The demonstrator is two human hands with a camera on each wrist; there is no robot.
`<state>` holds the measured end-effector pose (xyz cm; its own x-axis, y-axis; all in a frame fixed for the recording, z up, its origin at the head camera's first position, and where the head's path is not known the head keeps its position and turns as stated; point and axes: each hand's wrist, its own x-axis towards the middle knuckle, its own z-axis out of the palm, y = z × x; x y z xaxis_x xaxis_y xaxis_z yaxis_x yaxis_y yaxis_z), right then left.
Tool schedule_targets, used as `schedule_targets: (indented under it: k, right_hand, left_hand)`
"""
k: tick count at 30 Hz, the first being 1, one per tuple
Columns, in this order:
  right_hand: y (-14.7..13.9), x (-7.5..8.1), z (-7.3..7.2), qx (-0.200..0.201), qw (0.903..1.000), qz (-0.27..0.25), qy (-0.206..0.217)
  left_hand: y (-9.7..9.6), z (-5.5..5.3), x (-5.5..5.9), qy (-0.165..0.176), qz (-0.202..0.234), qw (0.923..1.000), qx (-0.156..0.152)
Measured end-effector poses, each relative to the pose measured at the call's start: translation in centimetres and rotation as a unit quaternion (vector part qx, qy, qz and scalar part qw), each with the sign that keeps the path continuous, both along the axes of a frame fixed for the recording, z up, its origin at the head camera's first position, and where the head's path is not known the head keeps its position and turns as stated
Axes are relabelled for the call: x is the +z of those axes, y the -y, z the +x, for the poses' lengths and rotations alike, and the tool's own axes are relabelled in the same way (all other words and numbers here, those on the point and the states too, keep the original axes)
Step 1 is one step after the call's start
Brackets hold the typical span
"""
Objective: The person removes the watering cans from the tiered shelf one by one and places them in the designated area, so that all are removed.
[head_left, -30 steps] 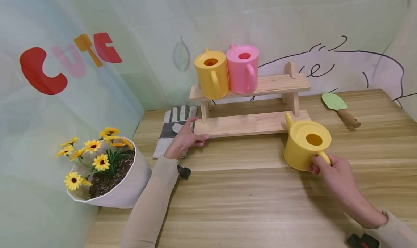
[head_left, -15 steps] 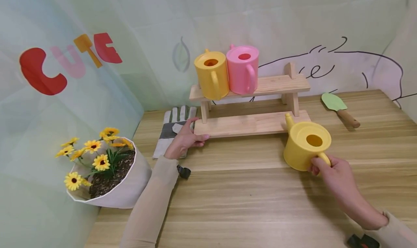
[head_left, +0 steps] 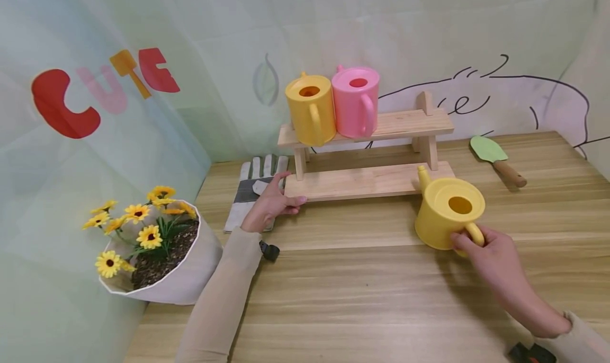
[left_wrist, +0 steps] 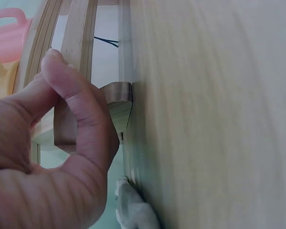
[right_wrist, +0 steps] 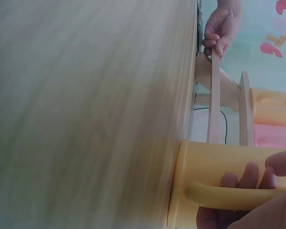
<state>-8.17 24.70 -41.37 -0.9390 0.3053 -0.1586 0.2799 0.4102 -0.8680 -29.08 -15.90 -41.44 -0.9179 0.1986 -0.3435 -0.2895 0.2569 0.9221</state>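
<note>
My left hand (head_left: 272, 203) grips the left end of the lower board (head_left: 357, 183) of a two-tier wooden stand; the left wrist view shows thumb and finger bent around that end. At the stand's front right corner, a yellow watering can (head_left: 436, 220) stands upright on the table, spout pointing toward the back. My right hand (head_left: 502, 262) holds this can by its handle (right_wrist: 229, 196), the fingers reaching through behind it. On the upper board (head_left: 405, 122) another yellow watering can (head_left: 305, 116) and a pink watering can (head_left: 350, 106) sit side by side at the left.
A work glove (head_left: 245, 201) lies left of the stand, partly behind the left hand. Nearer, at the left, is a white pot (head_left: 190, 278) of yellow flowers (head_left: 150, 237). A green trowel (head_left: 510, 173) with a wooden handle lies at the back right. Printed fabric hangs behind the table.
The fingers of my right hand have shifted slightly on the handle, while the watering can stays in place. My left hand has not moved.
</note>
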Motion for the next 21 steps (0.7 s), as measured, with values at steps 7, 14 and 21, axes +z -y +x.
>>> schedule_targets:
  k: [7, 14, 21]
  right_hand:
    - [-0.22, -0.04, 0.21, 0.008, 0.9995, 0.028, -0.009]
    - [-0.57, -0.21, 0.7, 0.013, 0.999, 0.038, -0.021]
    - [-1.01, -0.38, 0.92, 0.005, 0.9989, 0.028, -0.037]
  left_hand:
    - [-0.03, -0.04, 0.01, 0.001, -0.002, 1.0, 0.001]
    - [-0.05, -0.11, -0.04, 0.001, -0.001, 1.0, 0.0]
    - [0.03, -0.15, -0.19, -0.001, 0.001, 1.0, -0.001]
